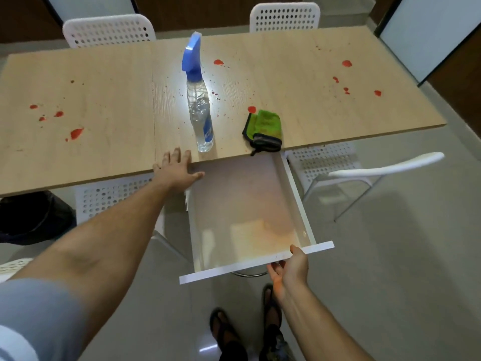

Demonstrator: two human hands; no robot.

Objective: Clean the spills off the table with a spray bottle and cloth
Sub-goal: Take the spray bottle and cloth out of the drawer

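- Pale wood-grain tabletop (117, 152) on a grey tiled floor, dotted with red spills (76, 133); four white perforated chairs counted, two at the far side (109, 29), two tucked under the near edge.
- Red spills: about five blots at left, two near the middle, about five at right, plus fine specks.
- Left hand (177, 166) laid flat on the near edge, fingers spread, gripping nothing.
- One clear plastic spray bottle with blue trigger head (199, 110) upright just right of that hand.
- One shallow white drawer (296, 194) pulled out below, nothing inside.
- One folded green cloth with dark trim (264, 131) at the edge, above the drawer.
- Right hand (289, 267) curled under the drawer front, thumb on top.
- Likely step: shutting the drawer. Best pushed straight and level, tabletop braced, left thumb clear of the gap.
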